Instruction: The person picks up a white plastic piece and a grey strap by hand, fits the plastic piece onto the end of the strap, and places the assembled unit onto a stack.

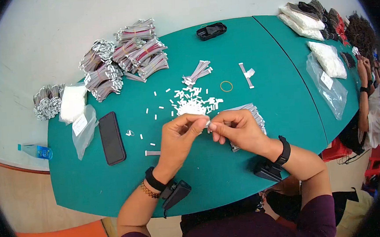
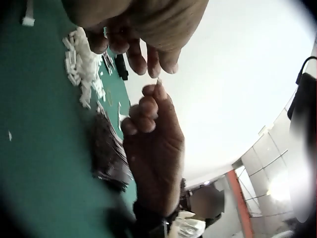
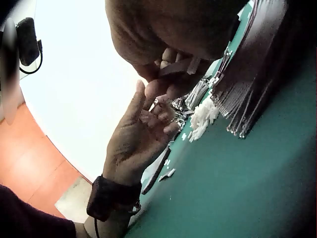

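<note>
My two hands meet fingertip to fingertip above the green table, just in front of a heap of small white pieces (image 1: 191, 107). Between thumb and index finger, my left hand (image 1: 178, 137) pinches a small white piece (image 1: 208, 123), largely covered by the fingertips. My right hand (image 1: 243, 130) grips a short grey ribbon cable (image 3: 174, 67); one white connector end shows under its fingers in the right wrist view, and the other end lies hidden at the left fingertips. Partly behind the right hand lies a stack of grey ribbon cables (image 1: 255, 116).
Bundled cables (image 1: 146, 53) are piled at the back left, near a white-filled bag (image 1: 73, 103). A phone (image 1: 112, 138) lies left of the hands. Beyond the heap are loose cables (image 1: 198, 72), a rubber band (image 1: 226, 86) and a black case (image 1: 211, 31). Another person's arm (image 1: 363, 93) shows at far right.
</note>
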`<state>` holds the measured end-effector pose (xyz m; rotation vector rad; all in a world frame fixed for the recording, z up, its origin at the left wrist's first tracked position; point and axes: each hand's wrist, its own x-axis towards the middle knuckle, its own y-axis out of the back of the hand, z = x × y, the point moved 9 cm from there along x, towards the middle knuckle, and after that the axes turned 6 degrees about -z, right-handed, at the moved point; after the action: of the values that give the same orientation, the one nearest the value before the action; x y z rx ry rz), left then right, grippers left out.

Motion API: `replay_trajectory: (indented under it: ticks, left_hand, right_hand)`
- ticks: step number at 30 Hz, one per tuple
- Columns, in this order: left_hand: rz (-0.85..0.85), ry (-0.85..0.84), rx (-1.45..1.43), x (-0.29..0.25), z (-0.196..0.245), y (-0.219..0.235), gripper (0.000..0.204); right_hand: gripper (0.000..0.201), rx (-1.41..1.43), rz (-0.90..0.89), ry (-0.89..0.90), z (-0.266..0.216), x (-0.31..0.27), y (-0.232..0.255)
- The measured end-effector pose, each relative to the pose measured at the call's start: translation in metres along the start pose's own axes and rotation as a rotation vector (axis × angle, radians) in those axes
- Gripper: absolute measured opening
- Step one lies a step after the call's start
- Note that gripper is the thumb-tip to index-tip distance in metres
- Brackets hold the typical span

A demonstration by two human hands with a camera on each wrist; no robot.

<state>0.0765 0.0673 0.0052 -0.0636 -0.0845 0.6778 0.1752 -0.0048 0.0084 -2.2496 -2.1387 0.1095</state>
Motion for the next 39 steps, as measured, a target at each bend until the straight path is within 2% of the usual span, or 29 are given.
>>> replay_trajectory:
  ticks: [2, 3, 6, 9, 12, 21, 24, 27, 30, 33, 36, 39]
  left_hand:
    - [0.014, -0.019, 0.114, 0.003, 0.005, 0.007, 0.014]
    - [-0.005, 0.046, 0.26, 0.004, 0.001, 0.01, 0.01]
    - [-0.134, -0.069, 0.824, 0.003, 0.013, 0.001, 0.008]
    - [-0.101, -0.125, 0.949, -0.001, 0.011, -0.002, 0.01]
    - [-0.092, -0.108, 1.028, -0.003, 0.014, -0.006, 0.009]
    - [-0.108, -0.216, 1.14, -0.007, 0.016, -0.013, 0.011]
    - [-0.107, -0.237, 1.037, -0.006, 0.019, -0.013, 0.007]
    - [-0.117, -0.029, 0.408, 0.002, 0.007, 0.0, 0.007]
    - [-0.181, 0.187, -0.037, 0.002, -0.008, 0.001, 0.01]
    - [-0.224, 0.209, -0.352, 0.002, -0.019, -0.002, 0.014]
    - [-0.213, 0.286, -0.484, -0.001, -0.02, -0.006, 0.017]
    - [-0.239, 0.28, -0.505, -0.001, -0.027, -0.004, 0.019]
  right_hand:
    - [0.016, 0.003, 0.032, -0.007, 0.002, 0.001, 0.007]
    - [0.016, 0.006, 0.036, 0.001, 0.002, 0.001, 0.009]
    - [0.016, 0.006, 0.047, 0.018, 0.0, 0.003, 0.014]
    - [0.016, -0.003, 0.046, 0.012, 0.001, 0.003, 0.014]
    - [0.016, -0.001, 0.044, 0.004, 0.0, 0.002, 0.013]
    - [0.016, -0.003, 0.045, -0.011, -0.002, 0.002, 0.011]
    - [0.016, 0.007, 0.044, 0.0, -0.003, 0.002, 0.011]
    - [0.015, 0.026, 0.041, 0.01, -0.004, 0.001, 0.012]
    - [0.015, 0.05, 0.017, 0.009, -0.009, 0.0, 0.009]
    - [0.015, 0.052, -0.028, -0.021, -0.008, 0.0, 0.005]
    - [0.015, 0.028, -0.074, -0.043, -0.005, 0.0, 0.001]
    - [0.015, 0.023, -0.097, -0.042, -0.002, 0.001, 0.001]
